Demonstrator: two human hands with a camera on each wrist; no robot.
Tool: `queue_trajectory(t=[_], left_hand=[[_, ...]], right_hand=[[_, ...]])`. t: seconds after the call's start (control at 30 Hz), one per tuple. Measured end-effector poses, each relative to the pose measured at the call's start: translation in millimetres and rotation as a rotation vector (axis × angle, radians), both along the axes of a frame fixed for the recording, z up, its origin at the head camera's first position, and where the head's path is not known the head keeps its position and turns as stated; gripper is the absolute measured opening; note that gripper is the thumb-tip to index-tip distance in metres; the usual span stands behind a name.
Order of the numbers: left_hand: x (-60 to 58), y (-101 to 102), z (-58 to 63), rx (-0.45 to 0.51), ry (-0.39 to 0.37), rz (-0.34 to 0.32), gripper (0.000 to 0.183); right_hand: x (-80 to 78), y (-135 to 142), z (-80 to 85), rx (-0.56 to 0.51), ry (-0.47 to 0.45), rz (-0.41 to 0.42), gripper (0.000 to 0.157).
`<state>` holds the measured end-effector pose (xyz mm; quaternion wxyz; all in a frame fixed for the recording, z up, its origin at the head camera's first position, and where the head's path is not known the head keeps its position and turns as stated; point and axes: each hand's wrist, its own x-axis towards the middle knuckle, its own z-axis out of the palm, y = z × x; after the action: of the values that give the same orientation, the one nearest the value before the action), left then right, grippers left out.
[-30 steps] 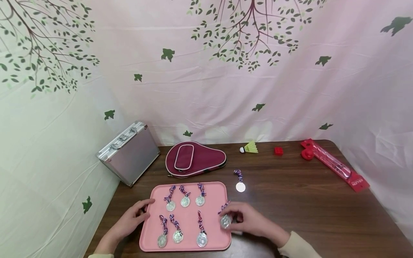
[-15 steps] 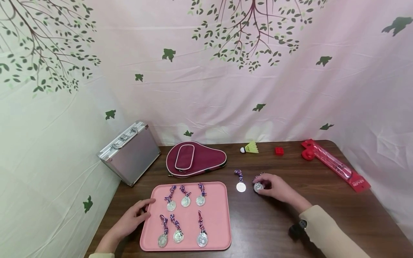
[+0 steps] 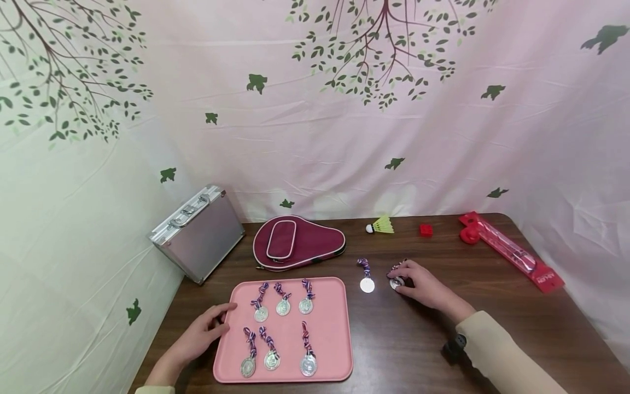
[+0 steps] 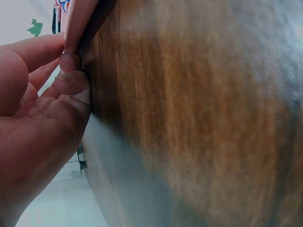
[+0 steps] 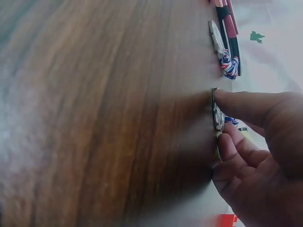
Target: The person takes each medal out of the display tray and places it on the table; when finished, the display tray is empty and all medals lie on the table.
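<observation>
My right hand [image 3: 422, 285] is low over the table, right of the tray, with thumb and fingertips at opposite edges of a silver medal [image 5: 218, 117]. The medal lies flat at the tabletop, and its red, white and blue knotted ribbon is partly hidden behind the fingers. A second silver medal [image 3: 367, 285] lies just left of it, its ribbon pointing away. At the pink tray [image 3: 327, 334], my left hand [image 3: 199, 334] holds the left rim. Several silver medals with knotted ribbons, such as a front one [image 3: 308, 365], lie in two rows on the tray.
Behind the tray lies a maroon paddle case [image 3: 315, 241], with a silver metal case [image 3: 204, 238] to its left. Along the back are a yellow shuttlecock [image 3: 380, 225], a red toy brick [image 3: 425, 230] and a red packaged item [image 3: 512, 251]. Printed cloth [image 3: 334, 137] walls the table.
My right hand has carried a medal from the tray's right edge up and right to the table, lowering it beside the other medal. My left hand has stayed at the tray rim.
</observation>
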<state>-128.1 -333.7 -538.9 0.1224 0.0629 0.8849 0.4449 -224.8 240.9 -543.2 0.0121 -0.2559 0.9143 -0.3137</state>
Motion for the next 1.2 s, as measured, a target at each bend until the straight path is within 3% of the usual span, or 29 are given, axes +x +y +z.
queue_trajectory(t=[0.27,0.57,0.73,0.87,1.2], left_hand=[[0.5,-1,-0.4,0.004,-0.002,0.004,0.040],[0.3,-1,-0.7,0.013,0.011,0.000,0.041],[-0.2,1,1.1,0.007,-0.007,0.005,0.041],[-0.3,1,2.0,0.006,-0.003,0.004,0.041],[0.5,1,2.7,0.007,0.002,0.007,0.041]], right_hand=[[5.2,-26,11.8,-0.052,0.055,-0.062,0.026],[16.6,-119,21.0,-0.161,0.109,0.088,0.017],[23.3,-170,25.5,-0.069,0.067,0.164,0.021],[28.5,-198,22.4,0.046,0.087,0.193,0.029],[34.7,-225,10.9,0.187,0.105,0.110,0.026]])
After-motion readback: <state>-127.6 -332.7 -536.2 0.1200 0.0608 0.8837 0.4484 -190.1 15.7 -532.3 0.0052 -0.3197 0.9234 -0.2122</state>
